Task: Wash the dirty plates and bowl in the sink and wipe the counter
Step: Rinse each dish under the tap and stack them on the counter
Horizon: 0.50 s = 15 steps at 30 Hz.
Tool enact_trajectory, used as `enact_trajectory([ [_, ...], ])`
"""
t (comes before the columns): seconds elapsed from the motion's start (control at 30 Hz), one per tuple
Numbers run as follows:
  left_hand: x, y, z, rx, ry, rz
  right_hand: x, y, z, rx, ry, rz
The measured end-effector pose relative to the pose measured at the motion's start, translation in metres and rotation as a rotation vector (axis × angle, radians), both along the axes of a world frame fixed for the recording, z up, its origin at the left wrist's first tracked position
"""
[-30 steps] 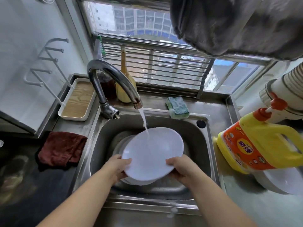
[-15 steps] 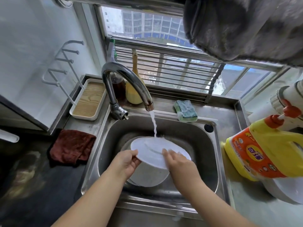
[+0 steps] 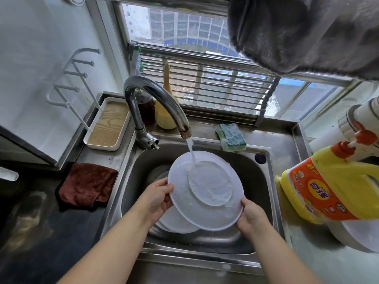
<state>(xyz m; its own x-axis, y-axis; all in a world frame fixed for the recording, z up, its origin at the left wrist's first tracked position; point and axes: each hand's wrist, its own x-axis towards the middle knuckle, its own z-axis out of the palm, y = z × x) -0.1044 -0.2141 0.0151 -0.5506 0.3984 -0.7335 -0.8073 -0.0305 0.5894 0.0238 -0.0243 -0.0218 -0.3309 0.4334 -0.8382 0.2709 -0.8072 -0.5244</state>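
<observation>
Under tap [image 3: 155, 103]: hands hold plate [image 3: 207, 191]

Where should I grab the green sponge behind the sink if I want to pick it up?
Pinch the sponge across its two long side edges, coming straight down from above. It lies flat on the steel ledge behind the sink, scrubby green face up, with bare counter on both long sides, so fingers probably fit there. The faucet stands to its left, so reach in from the right.
</observation>
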Motion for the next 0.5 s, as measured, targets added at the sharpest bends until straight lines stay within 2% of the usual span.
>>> enact_trajectory([
  [0.2, 0.003, 0.018, 0.014, -0.029, 0.136, -0.113, -0.002, -0.005, -0.008, -0.070, -0.144, 0.016],
  [0.5, 0.011, 0.007, 0.026, -0.019, 0.263, -0.140, -0.014, -0.018, -0.007, -0.154, -0.162, 0.015],
])
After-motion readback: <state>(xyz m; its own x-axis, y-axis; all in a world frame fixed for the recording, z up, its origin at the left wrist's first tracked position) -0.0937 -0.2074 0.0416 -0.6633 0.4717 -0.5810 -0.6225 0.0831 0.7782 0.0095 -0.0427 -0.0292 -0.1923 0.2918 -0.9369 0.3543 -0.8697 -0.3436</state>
